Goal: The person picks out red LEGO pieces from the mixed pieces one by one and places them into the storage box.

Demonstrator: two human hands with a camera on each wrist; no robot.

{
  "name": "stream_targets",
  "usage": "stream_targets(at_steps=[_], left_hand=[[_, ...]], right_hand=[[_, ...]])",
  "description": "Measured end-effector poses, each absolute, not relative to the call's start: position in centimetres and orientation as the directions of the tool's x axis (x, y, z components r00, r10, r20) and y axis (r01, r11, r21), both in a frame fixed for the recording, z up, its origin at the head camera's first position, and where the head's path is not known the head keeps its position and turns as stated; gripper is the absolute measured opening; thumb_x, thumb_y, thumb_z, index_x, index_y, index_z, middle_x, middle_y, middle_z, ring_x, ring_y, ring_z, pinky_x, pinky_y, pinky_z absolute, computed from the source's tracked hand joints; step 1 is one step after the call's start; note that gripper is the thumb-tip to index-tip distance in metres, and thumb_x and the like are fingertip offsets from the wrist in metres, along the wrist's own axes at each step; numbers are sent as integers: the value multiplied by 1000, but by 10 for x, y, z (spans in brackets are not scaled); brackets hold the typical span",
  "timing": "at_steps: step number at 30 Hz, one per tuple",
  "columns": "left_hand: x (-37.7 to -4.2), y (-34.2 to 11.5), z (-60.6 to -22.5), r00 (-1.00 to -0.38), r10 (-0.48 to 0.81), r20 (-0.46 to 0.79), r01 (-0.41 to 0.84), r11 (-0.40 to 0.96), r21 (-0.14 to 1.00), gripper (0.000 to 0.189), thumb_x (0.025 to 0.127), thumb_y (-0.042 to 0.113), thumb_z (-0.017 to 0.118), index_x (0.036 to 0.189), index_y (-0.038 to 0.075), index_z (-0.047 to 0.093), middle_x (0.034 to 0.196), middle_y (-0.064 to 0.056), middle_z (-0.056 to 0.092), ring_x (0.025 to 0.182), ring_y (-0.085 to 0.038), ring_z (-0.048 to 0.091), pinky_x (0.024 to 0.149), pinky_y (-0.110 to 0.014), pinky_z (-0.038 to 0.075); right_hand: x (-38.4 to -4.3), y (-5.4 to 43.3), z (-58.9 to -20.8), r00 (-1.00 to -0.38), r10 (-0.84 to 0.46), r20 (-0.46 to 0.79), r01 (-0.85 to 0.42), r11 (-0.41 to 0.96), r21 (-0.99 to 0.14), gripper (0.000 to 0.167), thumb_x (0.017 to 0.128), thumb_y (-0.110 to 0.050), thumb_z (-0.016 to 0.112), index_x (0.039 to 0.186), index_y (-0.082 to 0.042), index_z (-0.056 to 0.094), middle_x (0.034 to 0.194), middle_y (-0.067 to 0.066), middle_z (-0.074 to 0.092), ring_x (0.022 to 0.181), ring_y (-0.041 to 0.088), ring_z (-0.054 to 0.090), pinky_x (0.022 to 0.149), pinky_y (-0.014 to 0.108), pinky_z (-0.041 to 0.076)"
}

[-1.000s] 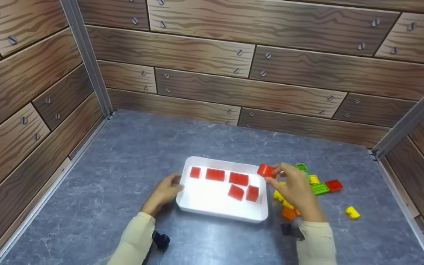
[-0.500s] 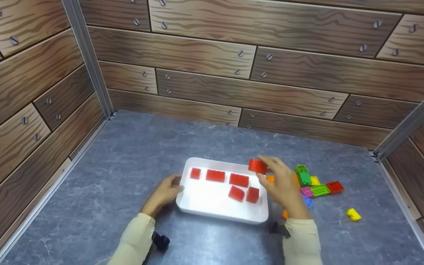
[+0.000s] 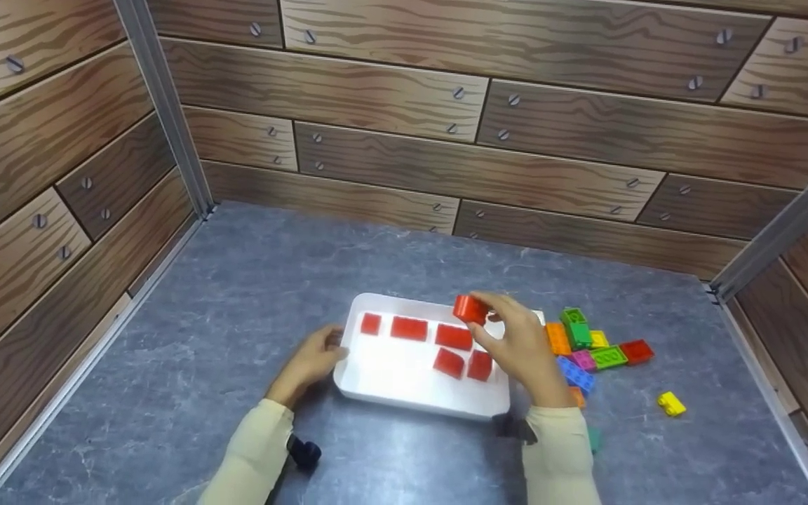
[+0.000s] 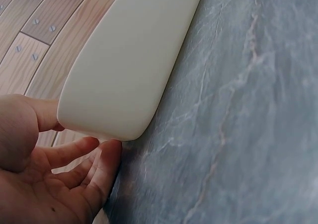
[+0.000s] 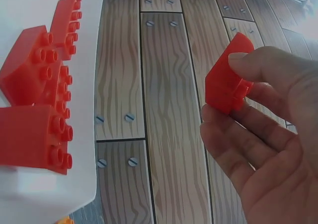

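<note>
A white tray (image 3: 390, 379) holds several red toy bricks (image 3: 409, 328), most of them in a row along its far side. My left hand (image 3: 311, 361) grips the tray's left end; in the left wrist view its thumb is at the rim and its fingers reach the lower corner. My right hand (image 3: 520, 347) pinches a red toy brick (image 5: 226, 80) with a curved face between thumb and fingers. That brick is raised over the tray's far right part, and its studs face the palm in the right wrist view.
Right of the tray lie loose bricks: green (image 3: 576, 327), blue (image 3: 576, 375), orange (image 3: 557, 339), pink (image 3: 583, 360) and red (image 3: 636, 352). A yellow brick (image 3: 671, 404) lies apart at far right. Wood-patterned walls (image 3: 376, 98) surround the grey table (image 3: 250, 280).
My right hand has moved left with the red brick, from the tray's right edge to over its far right part, uncovering more loose bricks. The left hand stays at the tray.
</note>
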State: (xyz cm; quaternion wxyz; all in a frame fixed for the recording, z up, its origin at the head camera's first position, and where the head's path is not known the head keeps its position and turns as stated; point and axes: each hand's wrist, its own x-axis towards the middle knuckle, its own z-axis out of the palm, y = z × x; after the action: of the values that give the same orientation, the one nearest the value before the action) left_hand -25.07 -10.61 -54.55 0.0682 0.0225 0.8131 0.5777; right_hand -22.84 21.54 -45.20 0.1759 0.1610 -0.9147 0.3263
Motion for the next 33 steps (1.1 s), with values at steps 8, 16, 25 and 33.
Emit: stream_targets(at_steps=[8, 16, 25, 33], left_hand=[[-252, -107, -545, -989, 110, -98, -55, 343, 938, 45, 93, 2, 60, 136, -11, 53, 124, -25, 63, 113, -37, 62, 100, -47, 52], [-253, -109, -546, -989, 119, -86, -42, 335, 941, 44, 92, 0, 60, 135, -11, 54, 123, -26, 64, 112, -38, 62, 99, -47, 53], [-252, -108, -548, -988, 129, -82, -34, 339, 940, 45, 93, 1, 60, 135, -11, 53, 125, -27, 62, 115, -40, 61, 101, -49, 51], [-253, -110, -547, -986, 151, -65, -13, 323, 946, 44, 92, -1, 60, 134, -12, 53, 123, -27, 63, 113, -40, 62, 99, -48, 52]], right_hand=[[-235, 194, -445, -861, -244, 446, -480, 681, -554, 47, 88, -10, 79, 133, -8, 66, 118, 6, 70, 100, 25, 64, 88, 38, 58], [-243, 176, -445, -835, -274, 478, -527, 649, -549, 47, 86, -7, 79, 132, -6, 66, 117, 6, 70, 100, 20, 63, 86, 35, 58], [-264, 152, -452, -802, -323, 501, -585, 589, -557, 46, 86, -5, 79, 130, -3, 66, 116, 7, 69, 100, 20, 64, 87, 33, 58], [-277, 141, -473, -864, -355, 356, -503, 625, -597, 44, 89, -9, 78, 131, -7, 66, 120, 7, 68, 104, 26, 63, 91, 39, 57]])
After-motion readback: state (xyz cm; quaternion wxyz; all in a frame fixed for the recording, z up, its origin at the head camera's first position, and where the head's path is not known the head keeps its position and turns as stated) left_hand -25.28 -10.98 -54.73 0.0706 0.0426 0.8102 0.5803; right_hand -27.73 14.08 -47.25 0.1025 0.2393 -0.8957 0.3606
